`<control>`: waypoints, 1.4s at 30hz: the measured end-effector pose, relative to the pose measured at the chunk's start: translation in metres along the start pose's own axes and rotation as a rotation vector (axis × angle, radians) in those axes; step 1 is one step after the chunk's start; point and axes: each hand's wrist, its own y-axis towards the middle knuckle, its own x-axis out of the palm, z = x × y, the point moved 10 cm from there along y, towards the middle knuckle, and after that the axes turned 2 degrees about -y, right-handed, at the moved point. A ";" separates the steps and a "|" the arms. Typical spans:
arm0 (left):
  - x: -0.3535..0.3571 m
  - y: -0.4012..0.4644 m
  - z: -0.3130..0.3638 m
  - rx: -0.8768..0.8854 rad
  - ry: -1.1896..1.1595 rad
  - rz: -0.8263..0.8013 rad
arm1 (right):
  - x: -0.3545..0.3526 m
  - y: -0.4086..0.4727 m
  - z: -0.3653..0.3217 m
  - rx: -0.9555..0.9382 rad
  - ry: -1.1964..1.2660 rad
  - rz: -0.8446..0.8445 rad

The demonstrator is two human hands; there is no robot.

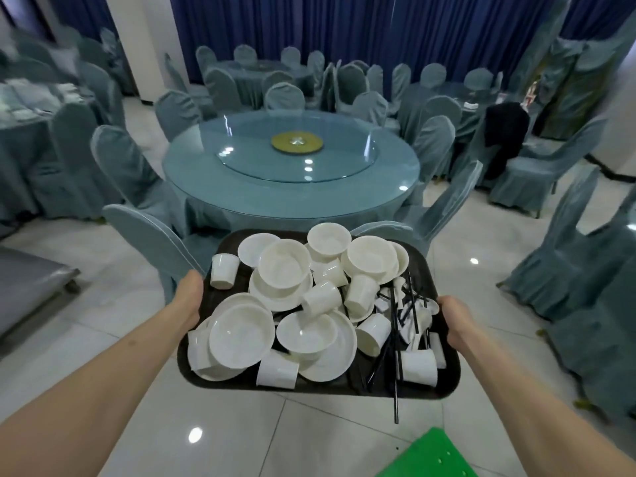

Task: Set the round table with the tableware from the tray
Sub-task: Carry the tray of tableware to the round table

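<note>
Both hands (188,297) (456,320) gripping unlabelled dark tray (447,380) of white tableware (289,266).

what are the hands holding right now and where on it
Both hands hold the dark tray of white tableware: the left hand grips its left edge, the right hand its right edge. Neither touches the dishes themselves.
</note>
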 end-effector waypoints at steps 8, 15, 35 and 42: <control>-0.012 0.050 0.036 0.013 -0.018 0.040 | 0.071 0.021 -0.061 -0.043 -0.022 -0.072; 0.004 0.116 0.072 0.007 -0.056 0.062 | 0.134 0.089 -0.107 -0.043 -0.035 -0.082; 0.096 0.322 0.183 -0.074 -0.044 0.156 | 0.287 0.272 -0.240 -0.031 -0.136 -0.102; 0.125 0.393 0.218 -0.070 -0.057 0.116 | 0.338 0.332 -0.266 -0.015 -0.125 -0.083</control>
